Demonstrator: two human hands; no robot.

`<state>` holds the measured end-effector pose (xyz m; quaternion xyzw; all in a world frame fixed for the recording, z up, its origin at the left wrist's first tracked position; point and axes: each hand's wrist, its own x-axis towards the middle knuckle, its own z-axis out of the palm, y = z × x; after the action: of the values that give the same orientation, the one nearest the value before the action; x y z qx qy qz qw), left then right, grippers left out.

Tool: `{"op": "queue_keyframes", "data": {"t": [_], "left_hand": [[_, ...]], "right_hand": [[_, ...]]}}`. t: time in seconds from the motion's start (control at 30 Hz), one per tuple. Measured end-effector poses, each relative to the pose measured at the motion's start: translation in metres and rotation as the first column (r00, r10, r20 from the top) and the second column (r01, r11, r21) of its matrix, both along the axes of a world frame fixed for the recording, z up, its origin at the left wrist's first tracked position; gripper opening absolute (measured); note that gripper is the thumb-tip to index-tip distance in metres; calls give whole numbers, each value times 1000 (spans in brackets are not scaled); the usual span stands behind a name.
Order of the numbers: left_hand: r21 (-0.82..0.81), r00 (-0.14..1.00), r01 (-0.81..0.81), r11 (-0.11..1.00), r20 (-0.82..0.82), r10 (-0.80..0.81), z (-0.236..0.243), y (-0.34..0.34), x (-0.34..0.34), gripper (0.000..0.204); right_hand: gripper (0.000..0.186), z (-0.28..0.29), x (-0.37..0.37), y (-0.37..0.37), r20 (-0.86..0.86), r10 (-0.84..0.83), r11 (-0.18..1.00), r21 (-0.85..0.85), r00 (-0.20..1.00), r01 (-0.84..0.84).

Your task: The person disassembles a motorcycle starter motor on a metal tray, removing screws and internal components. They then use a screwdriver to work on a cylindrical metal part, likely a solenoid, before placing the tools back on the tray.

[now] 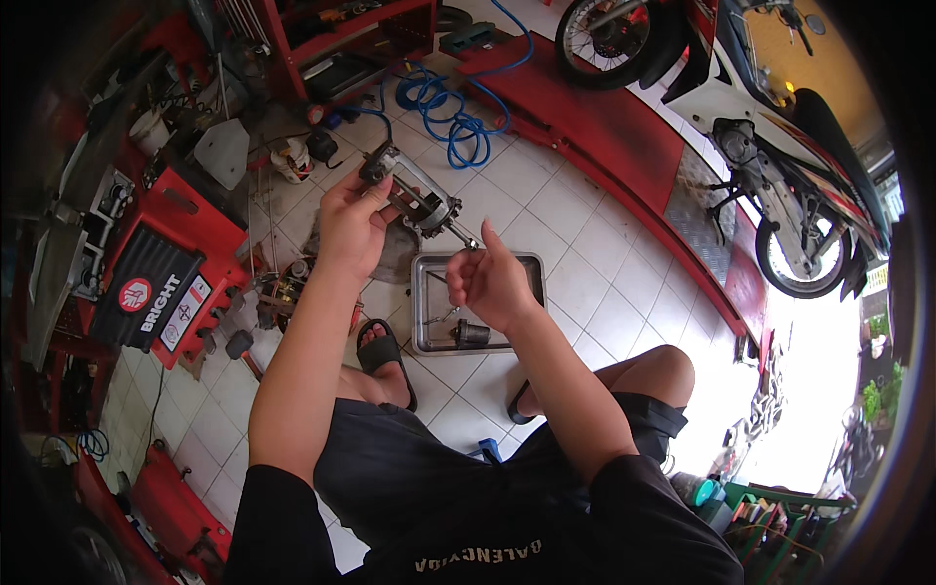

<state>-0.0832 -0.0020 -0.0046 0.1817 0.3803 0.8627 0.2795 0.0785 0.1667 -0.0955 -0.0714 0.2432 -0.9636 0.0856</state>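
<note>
My left hand [353, 232] is closed around one end of a metal motor-like housing [419, 195] with an open frame, held up above the floor. My right hand [497, 285] grips a slim silver wrench-like tool [466, 237], its fingers curled and the thumb raised. The tool's far end meets the housing's lower right end; its exact kind is hard to make out. Below my right hand a metal tray [418, 312] rests on the tiles. A dark grey cylindrical part [473, 334] and a small silver piece lie in it.
A blue air hose [458, 127] lies coiled on the floor ahead. To the right runs a red motorcycle lift [624, 175] with a motorcycle [770, 166] beyond it. A red machine [175, 253] stands at left, with loose greasy parts [283, 292] near my left forearm.
</note>
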Motion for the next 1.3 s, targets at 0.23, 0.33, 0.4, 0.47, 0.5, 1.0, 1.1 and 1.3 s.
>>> {"op": "queue_keyframes", "data": {"t": [0.23,0.33,0.4,0.47,0.5,1.0,1.1,1.3], "left_hand": [[-36,998,-63,997,-10,63,-3,-18,-11,16],[-44,1000,-16,999,-10,16,4,-6,-2,17],[-33,1000,-15,999,0,15,0,-7,-4,16],[-22,999,-38,999,-5,38,-3,-14,-8,15],[-7,999,-46,999,-10,46,-3,-13,-9,15],[-7,998,-61,998,1,61,6,-21,-9,13],[7,1000,-31,999,1,31,4,-10,-5,14],[-24,998,-54,998,-24,53,-1,-23,-17,24]], "right_hand": [[25,78,7,-54,288,-516,851,276,807,446],[23,16,9,-10,91,-95,995,11,991,94],[23,-3,6,-4,67,-16,1000,-21,998,18],[28,28,5,-29,314,-280,958,142,907,247],[33,48,4,-41,341,-402,914,206,850,350],[31,70,7,-53,302,-448,888,257,841,381],[36,1,3,-8,221,-130,986,129,966,103],[38,53,4,-54,258,-548,818,363,796,446]]}}
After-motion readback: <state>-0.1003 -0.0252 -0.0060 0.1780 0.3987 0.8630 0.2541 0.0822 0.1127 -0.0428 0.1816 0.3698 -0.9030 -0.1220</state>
